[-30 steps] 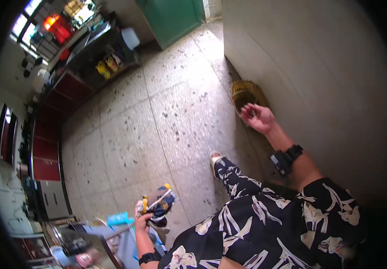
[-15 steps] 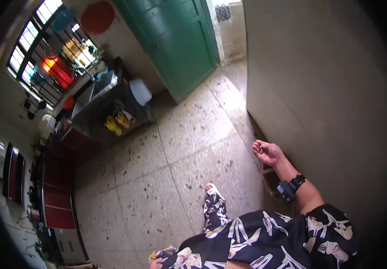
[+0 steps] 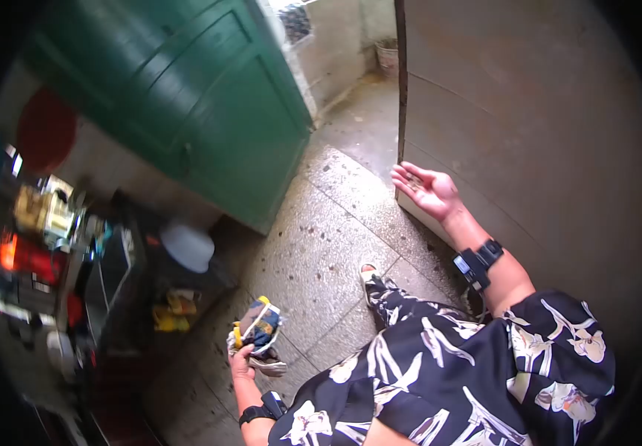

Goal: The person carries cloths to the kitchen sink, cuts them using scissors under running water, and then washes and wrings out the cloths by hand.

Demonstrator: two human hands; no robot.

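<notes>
At the lower left, my left hand [image 3: 241,363] is closed round the edge of a crumpled, multicoloured bundle [image 3: 261,327] in blue, yellow, white and grey. It looks like cloth, though some could be packaging. My right hand [image 3: 431,195] is held out palm up, loosely cupped, close to the edge of a grey-brown panel [image 3: 514,134]. A small brownish thing [image 3: 413,181] lies on its fingers, too small to name. Each forearm wears a black band with a device.
A green door [image 3: 202,111] stands ahead to the left, beside a doorway with a bucket [image 3: 388,58] beyond. On the left are a sink counter [image 3: 113,275], a pale tub [image 3: 187,247] and yellow bags [image 3: 176,310]. The floor [image 3: 321,245] is speckled stone tile.
The view has swung left and nearer the door and doorway. My left hand has risen into view with the bundle. My right hand is farther forward, its fingers less curled.
</notes>
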